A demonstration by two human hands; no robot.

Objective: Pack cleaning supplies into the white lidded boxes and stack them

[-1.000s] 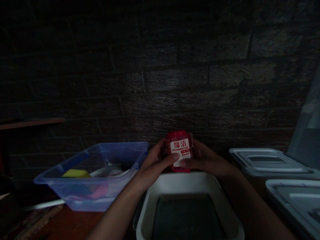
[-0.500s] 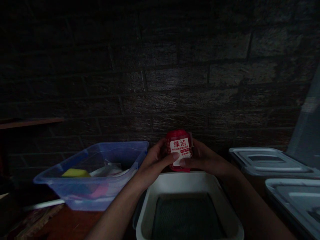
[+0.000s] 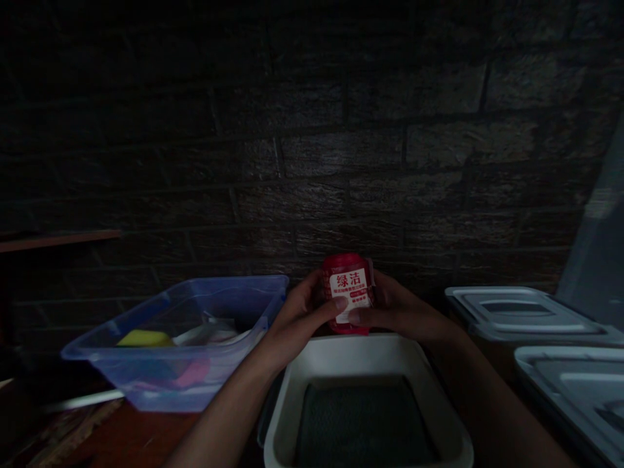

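Between my two hands is a red package (image 3: 345,261) with a white label and red Chinese characters, held upright above the far rim of a white bin (image 3: 361,354). My left hand (image 3: 303,311) grips its left side, the thumb lying across the label. On the other side, my right hand (image 3: 392,309) is closed around it, its thumb pressed to the label's lower part. The fingers behind the package are hidden. Inside the white bin lies a dark green textured item (image 3: 361,422), flat on the bottom.
To the left stands a translucent blue plastic basket (image 3: 170,352) holding a yellow item (image 3: 145,338), white pieces and something pink. Two grey-white lids or lidded boxes (image 3: 521,305) sit at the right. A dark brick wall (image 3: 312,156) rises behind. A brown shelf edge (image 3: 58,239) juts in from the left.
Almost nothing differs. Both hands keep hold of the red package in the same place, and the whole view has shifted very slightly.
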